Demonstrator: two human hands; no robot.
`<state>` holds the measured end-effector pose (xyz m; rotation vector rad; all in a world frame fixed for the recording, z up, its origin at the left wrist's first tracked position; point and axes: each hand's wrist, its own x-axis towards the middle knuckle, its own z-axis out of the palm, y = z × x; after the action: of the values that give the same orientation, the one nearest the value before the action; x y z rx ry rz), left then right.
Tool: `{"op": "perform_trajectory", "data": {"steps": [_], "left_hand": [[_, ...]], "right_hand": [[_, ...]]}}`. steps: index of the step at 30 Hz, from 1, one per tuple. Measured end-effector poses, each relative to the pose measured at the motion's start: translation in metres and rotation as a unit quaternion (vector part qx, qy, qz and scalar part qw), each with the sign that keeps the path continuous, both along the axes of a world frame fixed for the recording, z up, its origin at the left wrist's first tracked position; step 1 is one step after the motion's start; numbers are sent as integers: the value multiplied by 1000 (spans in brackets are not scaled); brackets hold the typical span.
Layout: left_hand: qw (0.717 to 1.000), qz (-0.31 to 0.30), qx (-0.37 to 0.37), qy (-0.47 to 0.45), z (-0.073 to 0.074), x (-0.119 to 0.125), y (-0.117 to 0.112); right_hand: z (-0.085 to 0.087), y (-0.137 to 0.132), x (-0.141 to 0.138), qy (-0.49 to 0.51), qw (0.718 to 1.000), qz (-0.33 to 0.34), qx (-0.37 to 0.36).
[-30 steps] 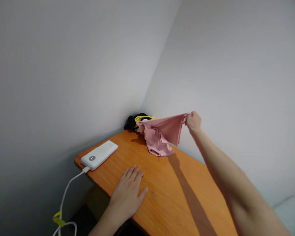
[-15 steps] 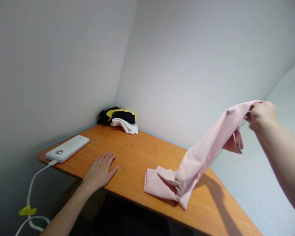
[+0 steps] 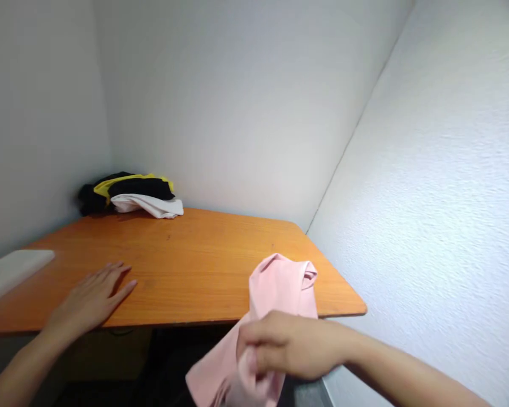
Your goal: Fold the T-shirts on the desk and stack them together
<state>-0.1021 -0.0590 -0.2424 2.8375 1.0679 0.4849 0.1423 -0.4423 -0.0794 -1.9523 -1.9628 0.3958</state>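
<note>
Clenching the pink garment (image 3: pixel 280 285) in my right grip (image 3: pixel 290 345), its long axis running from 7 to 12 o'clock over the near edge of the bench (image 3: pixel 195 265), I have my left grip (image 3: pixel 91 297) released, lying flat and farther off at 9 o'clock.

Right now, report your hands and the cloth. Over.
Left hand flat on the table. Right hand gripping the pink cloth, which hangs past the table's front edge. Clothes pile in far corner, away from both hands.
</note>
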Motion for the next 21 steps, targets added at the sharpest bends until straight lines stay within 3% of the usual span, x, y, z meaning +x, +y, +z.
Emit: {"op": "perform_trajectory", "data": {"steps": [2, 5, 8, 10, 13, 15, 17, 19, 21], "left_hand": [[1000, 4, 8, 14, -3, 0, 3], [1000, 4, 8, 29, -4, 0, 4], [1000, -8, 0, 26, -2, 0, 4], [999, -25, -10, 23, 1, 1, 3], [999, -34, 7, 7, 10, 2, -4], [998, -34, 45, -31, 21, 5, -15], [993, -58, 27, -97, 34, 9, -34], [976, -88, -88, -179, 48, 13, -59], [926, -124, -245, -260, 60, 18, -88]], "right_hand": [[-12, -12, 5, -9, 999, -40, 5], [-18, -26, 41, -38, 988, -147, 34], [-32, -38, 82, -73, 937, -341, 29], [-45, -43, 97, -36, 919, -392, 1], [-51, -41, 94, 22, 937, -342, 60], [-40, -34, 77, 4, 940, -293, 177], [-21, -26, 52, -13, 933, -221, 283], [-3, -19, 24, -8, 926, -155, 343], [6, -14, -2, 11, 932, -103, 346]]}}
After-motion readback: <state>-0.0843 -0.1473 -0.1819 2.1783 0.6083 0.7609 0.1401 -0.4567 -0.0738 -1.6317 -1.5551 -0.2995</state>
